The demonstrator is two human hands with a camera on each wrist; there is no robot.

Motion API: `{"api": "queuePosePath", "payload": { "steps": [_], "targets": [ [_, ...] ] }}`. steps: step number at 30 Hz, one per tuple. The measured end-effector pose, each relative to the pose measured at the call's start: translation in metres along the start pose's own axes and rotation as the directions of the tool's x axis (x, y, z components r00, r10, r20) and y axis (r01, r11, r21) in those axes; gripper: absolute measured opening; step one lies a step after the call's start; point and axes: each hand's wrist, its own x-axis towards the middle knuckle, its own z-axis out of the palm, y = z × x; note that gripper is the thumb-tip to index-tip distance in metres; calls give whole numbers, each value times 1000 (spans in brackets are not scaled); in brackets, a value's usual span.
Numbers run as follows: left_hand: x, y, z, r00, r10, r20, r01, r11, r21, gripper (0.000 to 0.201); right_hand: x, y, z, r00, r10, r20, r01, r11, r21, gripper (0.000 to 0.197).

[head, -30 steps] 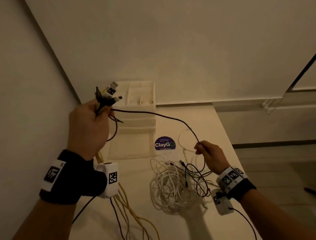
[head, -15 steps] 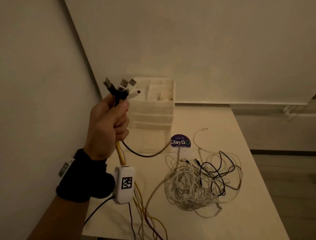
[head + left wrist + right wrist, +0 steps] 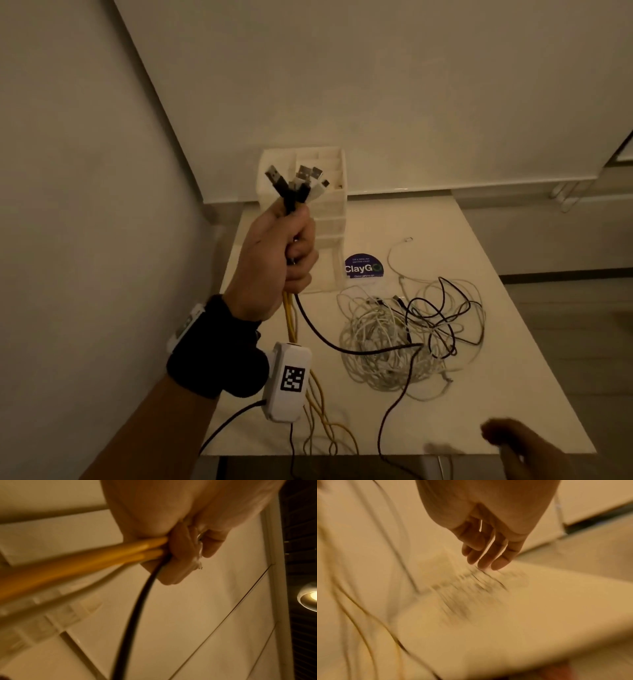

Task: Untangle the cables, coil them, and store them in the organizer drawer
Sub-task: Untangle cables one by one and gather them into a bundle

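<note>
My left hand (image 3: 291,246) is raised above the table's left side and grips a bundle of cable ends (image 3: 294,185), their plugs fanning out above the fist. Yellow cables (image 3: 289,315) (image 3: 82,561) and a black cable (image 3: 329,339) (image 3: 137,615) hang from the fist. The black one runs down into the tangled pile of white and black cables (image 3: 404,335) on the table (image 3: 513,377). My right hand (image 3: 513,442) (image 3: 488,550) hovers low over the table's near right edge, fingers straight and loose, holding nothing. The white organizer with drawers (image 3: 329,219) stands behind my left hand.
A round purple ClayGo sticker (image 3: 363,267) lies on the table in front of the organizer. Walls close in on the left and behind. The table's front edge is near my right hand, and floor shows to the right.
My right hand let go of the black cable, left the view, and is back low at the near right. My left hand kept the bundle raised. The black cable now sags onto the pile.
</note>
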Motion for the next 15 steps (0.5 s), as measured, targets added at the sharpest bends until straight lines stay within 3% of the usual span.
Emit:
{"api": "queuePosePath", "payload": {
  "steps": [2,3,5,7,9,12,15],
  "targets": [
    [-6,-7,12,998,-23,56,26,999,-44,32,1,-54,10,990,-113,80,116,993,-34,51],
    [-10,-10,19,996,-21,87,27,997,-70,31,6,-82,20,972,-198,129,195,980,37,45],
    [-16,-14,32,990,-4,141,22,992,-125,29,13,-127,44,902,-310,300,258,945,201,55],
    [-19,-14,42,984,27,179,1,988,-155,26,21,-165,64,823,-378,423,291,921,257,55],
    [-20,-11,47,982,65,180,-35,986,-165,24,19,-189,86,776,-457,435,342,884,318,44],
    [-20,-5,45,979,103,175,-73,983,-166,23,24,-196,95,789,-500,356,394,857,330,31],
    [-23,0,45,979,72,192,-41,986,-159,23,27,-189,96,756,-547,361,442,832,334,27]
  ]
}}
